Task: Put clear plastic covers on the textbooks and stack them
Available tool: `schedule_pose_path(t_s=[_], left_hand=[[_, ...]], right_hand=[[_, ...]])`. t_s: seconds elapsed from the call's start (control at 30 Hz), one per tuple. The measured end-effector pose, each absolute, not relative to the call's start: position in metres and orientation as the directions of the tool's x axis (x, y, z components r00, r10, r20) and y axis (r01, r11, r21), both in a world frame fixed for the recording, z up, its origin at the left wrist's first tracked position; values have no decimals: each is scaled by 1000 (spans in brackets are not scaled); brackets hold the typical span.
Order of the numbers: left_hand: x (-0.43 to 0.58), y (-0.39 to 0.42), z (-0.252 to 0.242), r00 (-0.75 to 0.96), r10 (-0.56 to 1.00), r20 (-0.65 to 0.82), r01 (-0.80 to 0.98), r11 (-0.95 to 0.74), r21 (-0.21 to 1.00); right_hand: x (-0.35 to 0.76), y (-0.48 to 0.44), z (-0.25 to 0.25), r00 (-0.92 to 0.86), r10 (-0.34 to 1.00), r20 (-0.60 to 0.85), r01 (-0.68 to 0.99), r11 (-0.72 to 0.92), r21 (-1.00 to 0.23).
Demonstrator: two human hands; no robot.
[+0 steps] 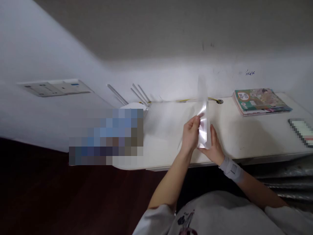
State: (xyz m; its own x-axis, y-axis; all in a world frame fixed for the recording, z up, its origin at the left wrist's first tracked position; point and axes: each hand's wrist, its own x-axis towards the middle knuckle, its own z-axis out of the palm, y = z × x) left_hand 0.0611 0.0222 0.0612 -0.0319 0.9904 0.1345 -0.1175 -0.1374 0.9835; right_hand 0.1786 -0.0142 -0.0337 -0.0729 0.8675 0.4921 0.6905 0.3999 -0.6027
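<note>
Hands close together, both on one clear plastic sheet (203, 130), held upright above the desk (246, 143). Left hand (190, 134) pinches the sheet's side at about mid-height. Right hand (212, 148) supports the lower end, with its fingers (211, 133) rising along the far face. Whether the sheet is a flat piece or a bag cannot be determined from this view.

Finding on handling: the lower half is adequately controlled, but the upper part stands free and shows blurred, so it is judged poorly supported. A grip placed nearer the top edge, or resting the lower end on the desk, would steady the material and reduce creasing.

A grey wrist brace (231, 169) is fitted on the right wrist. A stack of books (259, 101) lies well to the right at the desk's rear. A yellow cable (186, 101) runs along the back edge to a cable hole (219, 101).
</note>
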Motion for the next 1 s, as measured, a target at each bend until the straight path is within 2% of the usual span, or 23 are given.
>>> schedule_pose_path(t_s=[0.1, 0.17, 0.23, 0.3, 0.37, 0.4, 0.43, 0.5, 0.57, 0.63, 0.67, 0.73, 0.8, 0.87, 0.93, 1.0], left_hand=[[64, 0, 82, -147, 976, 158, -281, -194, 940], [50, -6, 89, -229, 959, 166, -330, -237, 914], [30, -5, 82, -308, 938, 157, -326, -259, 909], [8, 0, 61, -389, 913, 123, -252, -234, 939], [-15, 5, 32, -465, 881, 85, -59, -127, 990], [-25, 6, 18, -446, 891, 83, 92, -46, 995], [-35, 6, 7, -429, 897, 107, 288, 24, 957], [-49, 3, -6, -420, 874, 243, 648, 101, 755], [-50, -4, -6, -336, 847, 412, 855, 90, 511], [-36, -11, 1, -156, 860, 486, 942, -19, 335], [-25, -14, 4, -47, 881, 471, 959, -92, 269], [-1, -16, 4, 149, 925, 349, 964, -215, 158], [18, -14, -3, 198, 966, 169, 972, -216, 97], [26, -9, -14, 170, 985, 30, 982, -172, 77], [24, -6, -25, 176, 984, -24, 982, -173, 80], [18, -4, -32, 214, 977, -19, 974, -211, 88]], right_hand=[[200, -13, -19, 134, 791, 598, 660, 379, -648], [226, -13, -3, 189, 743, 642, 719, 341, -605], [248, -18, 11, 128, 730, 671, 793, 330, -511], [256, -26, 17, -57, 750, 659, 833, 400, -383], [250, -34, 11, -307, 755, 580, 824, 515, -235], [244, -37, 5, -417, 750, 514, 808, 565, -169], [237, -39, -2, -493, 749, 443, 794, 595, -122], [225, -42, -15, -563, 763, 319, 786, 613, -80], [218, -43, -22, -576, 773, 266, 784, 615, -86], [216, -42, -20, -580, 770, 268, 780, 619, -92], [217, -39, -17, -570, 772, 283, 786, 612, -87], [224, -29, -9, -495, 810, 315, 839, 540, -70], [238, -12, -7, -337, 882, 330, 922, 380, -74], [256, 6, -12, -145, 941, 305, 970, 197, -146], [271, 17, -18, -109, 960, 259, 940, 185, -288], [275, 15, -18, -178, 938, 297, 850, 298, -434]])
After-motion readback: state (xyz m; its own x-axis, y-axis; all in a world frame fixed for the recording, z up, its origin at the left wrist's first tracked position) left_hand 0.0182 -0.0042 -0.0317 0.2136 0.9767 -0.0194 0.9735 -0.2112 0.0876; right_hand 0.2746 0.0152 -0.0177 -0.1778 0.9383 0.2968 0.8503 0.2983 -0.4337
